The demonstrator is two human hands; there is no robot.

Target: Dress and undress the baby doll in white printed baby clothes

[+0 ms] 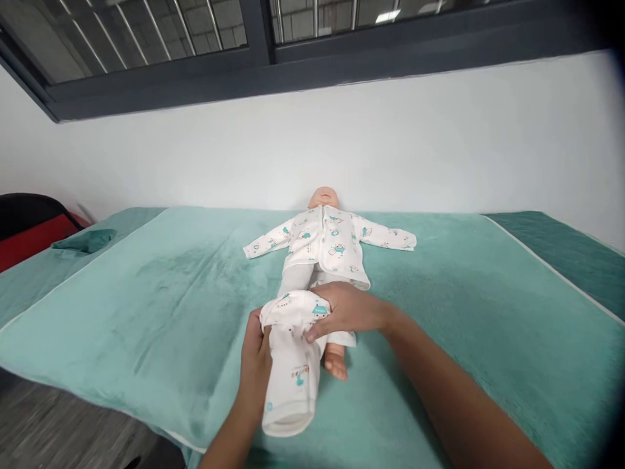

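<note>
A baby doll (pixel 324 196) lies on its back on a teal blanket (pixel 170 286), head toward the wall, arms spread. It wears a white printed jacket (pixel 326 242). White printed trousers (pixel 291 365) are bunched around its legs, one bare foot (pixel 336 363) sticking out. My left hand (pixel 254 355) grips the left side of the bunched trousers. My right hand (pixel 344 307) is closed over the waistband near the doll's knees, fingers pinching the cloth.
The blanket covers a wide bed against a white wall under a dark-framed window (pixel 263 45). A darker green cover (pixel 561 251) shows at the right. A folded green cloth (pixel 85 240) lies at the left, beside a black and red chair (pixel 29 225). Floor shows at bottom left.
</note>
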